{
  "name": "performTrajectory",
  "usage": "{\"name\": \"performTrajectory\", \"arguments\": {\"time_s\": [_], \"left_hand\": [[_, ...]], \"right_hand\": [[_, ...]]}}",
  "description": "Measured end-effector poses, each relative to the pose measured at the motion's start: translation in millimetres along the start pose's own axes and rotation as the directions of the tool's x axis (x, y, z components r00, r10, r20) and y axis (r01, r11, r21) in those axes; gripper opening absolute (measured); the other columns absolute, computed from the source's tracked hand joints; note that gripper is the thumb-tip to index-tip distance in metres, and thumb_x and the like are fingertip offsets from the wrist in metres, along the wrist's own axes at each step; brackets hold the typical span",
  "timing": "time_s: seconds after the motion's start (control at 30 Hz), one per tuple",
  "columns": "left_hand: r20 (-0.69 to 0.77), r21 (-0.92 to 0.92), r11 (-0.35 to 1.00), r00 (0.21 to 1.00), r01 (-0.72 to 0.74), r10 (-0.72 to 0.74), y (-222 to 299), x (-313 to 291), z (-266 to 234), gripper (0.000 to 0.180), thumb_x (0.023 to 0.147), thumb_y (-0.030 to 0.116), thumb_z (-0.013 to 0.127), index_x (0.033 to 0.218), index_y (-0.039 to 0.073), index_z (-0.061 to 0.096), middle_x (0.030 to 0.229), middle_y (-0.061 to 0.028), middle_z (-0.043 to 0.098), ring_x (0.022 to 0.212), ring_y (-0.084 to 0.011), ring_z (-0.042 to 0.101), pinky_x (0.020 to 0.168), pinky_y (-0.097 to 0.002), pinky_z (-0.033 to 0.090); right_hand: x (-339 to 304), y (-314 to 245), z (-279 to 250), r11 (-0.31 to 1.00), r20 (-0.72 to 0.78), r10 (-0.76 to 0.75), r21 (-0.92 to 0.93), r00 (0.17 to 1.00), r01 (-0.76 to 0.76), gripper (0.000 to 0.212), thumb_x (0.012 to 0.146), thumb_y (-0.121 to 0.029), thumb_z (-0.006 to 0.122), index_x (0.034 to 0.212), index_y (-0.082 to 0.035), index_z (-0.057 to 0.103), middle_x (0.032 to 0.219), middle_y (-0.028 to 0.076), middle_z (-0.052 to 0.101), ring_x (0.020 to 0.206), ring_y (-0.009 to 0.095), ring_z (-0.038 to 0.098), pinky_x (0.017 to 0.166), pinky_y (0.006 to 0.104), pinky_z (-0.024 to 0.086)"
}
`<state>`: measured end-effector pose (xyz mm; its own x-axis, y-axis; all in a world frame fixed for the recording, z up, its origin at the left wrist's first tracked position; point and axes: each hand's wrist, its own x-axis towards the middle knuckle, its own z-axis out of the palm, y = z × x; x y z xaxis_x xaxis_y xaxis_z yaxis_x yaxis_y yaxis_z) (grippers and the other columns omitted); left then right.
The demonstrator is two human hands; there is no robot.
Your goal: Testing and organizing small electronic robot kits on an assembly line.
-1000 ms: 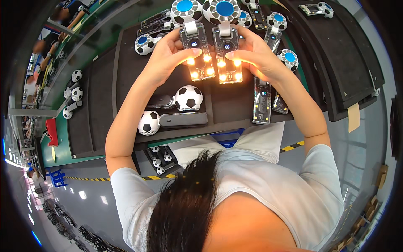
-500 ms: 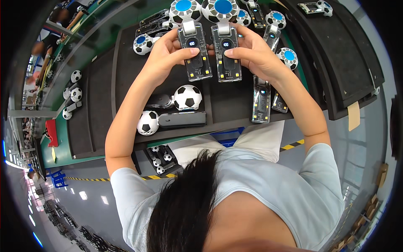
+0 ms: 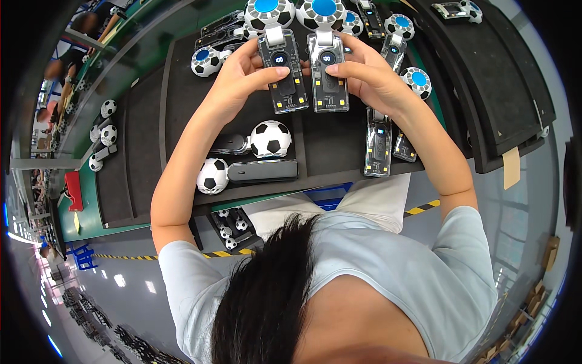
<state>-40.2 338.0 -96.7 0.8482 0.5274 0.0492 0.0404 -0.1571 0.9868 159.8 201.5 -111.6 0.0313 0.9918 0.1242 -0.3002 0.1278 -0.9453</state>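
Note:
My left hand [image 3: 242,80] is closed around a handheld device with a clear handle [image 3: 290,91], thumb on the pad below its small round lit display. In my right hand [image 3: 371,74] is a matching clear-handled device [image 3: 331,97], the thumb likewise pressing near its lit display. Each has a white hinge and a soccer-ball head with a blue disc at the far end: the left head [image 3: 267,7] and the right head [image 3: 322,8]. The two handles stand nearly side by side, slightly apart. Fingers behind the handles are mostly hidden.
Black foam matting [image 3: 145,130] covers the green bench. Nearer me lie dark-handled soccer-ball devices [image 3: 263,172]. A lit clear-handled device [image 3: 378,151] rests beside my right forearm, with several more beyond it. Stacked black trays [image 3: 509,91] stand right; a red object [image 3: 73,191] sits left.
Both held devices have shifted very slightly, their lower ends moving a little away from me. My grip on each is unchanged.

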Motion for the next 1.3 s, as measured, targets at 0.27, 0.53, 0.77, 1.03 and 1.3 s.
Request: {"name": "performTrajectory", "arguments": {"time_s": [0.27, 0.53, 0.77, 1.03, 1.3], "left_hand": [[0.022, -0.097, 0.988, 0.993, -0.117, 0.120, -2.7, 0.5, 4.2, 0.062, 0.072, 0.005, 0.072, 0.127, -0.003, 0.044, 0.116, -0.0147, 0.061, 0.104, -0.0202, 0.063, 0.093, -0.0345, 0.050], [0.061, -0.164, 0.983, 0.994, -0.082, 0.093, 2.5, 0.2, -1.2, 0.064, 0.071, 0.005, 0.077, 0.126, 0.000, 0.044, 0.113, -0.0136, 0.062, 0.105, -0.0209, 0.063, 0.094, -0.0354, 0.050], [0.074, -0.064, 0.991, 0.989, -0.122, 0.126, -1.5, 0.3, 4.1, 0.064, 0.072, 0.007, 0.072, 0.128, -0.003, 0.043, 0.118, -0.0173, 0.060, 0.109, -0.0229, 0.061, 0.096, -0.0383, 0.049], [0.061, -0.085, 0.992, 0.993, -0.097, 0.102, -1.7, -4.1, 3.7, 0.063, 0.073, 0.007, 0.070, 0.130, -0.002, 0.042, 0.118, -0.0175, 0.060, 0.109, -0.0225, 0.061, 0.096, -0.0371, 0.048], [0.078, -0.198, 0.972, 0.986, -0.129, 0.147, 1.3, -4.4, 1.6, 0.056, 0.084, 0.015, 0.060, 0.134, -0.002, 0.040, 0.116, -0.0164, 0.061, 0.101, -0.0188, 0.064, 0.082, -0.0325, 0.055]], "right_hand": [[-2.5, 1.3, -2.9, 1.000, 0.047, 0.001, -0.025, 0.999, 0.000, 0.072, 0.075, -0.005, 0.067, 0.138, 0.001, 0.032, 0.123, 0.020, 0.055, 0.113, 0.026, 0.058, 0.096, 0.0382, 0.048], [-1.4, 2.6, 0.0, 0.999, 0.049, -0.037, -0.031, 0.998, 0.039, 0.074, 0.073, -0.005, 0.069, 0.138, 0.000, 0.033, 0.122, 0.020, 0.056, 0.113, 0.028, 0.058, 0.099, 0.0400, 0.047], [0.3, 6.5, -5.5, 0.999, 0.004, -0.013, -0.033, 1.000, 0.013, 0.071, 0.076, -0.007, 0.068, 0.138, -0.001, 0.034, 0.120, 0.020, 0.058, 0.112, 0.028, 0.059, 0.096, 0.0394, 0.049], [-3.1, 2.5, -1.1, 0.995, 0.031, -0.078, -0.052, 0.996, 0.080, 0.071, 0.078, -0.006, 0.066, 0.139, -0.001, 0.032, 0.119, 0.020, 0.058, 0.113, 0.027, 0.058, 0.097, 0.0386, 0.048], [-1.7, 2.1, -1.7, 0.985, 0.118, -0.159, -0.045, 0.980, 0.165, 0.071, 0.084, -0.008, 0.068, 0.141, -0.001, 0.025, 0.127, 0.013, 0.048, 0.115, 0.020, 0.052, 0.099, 0.0343, 0.045]]}}
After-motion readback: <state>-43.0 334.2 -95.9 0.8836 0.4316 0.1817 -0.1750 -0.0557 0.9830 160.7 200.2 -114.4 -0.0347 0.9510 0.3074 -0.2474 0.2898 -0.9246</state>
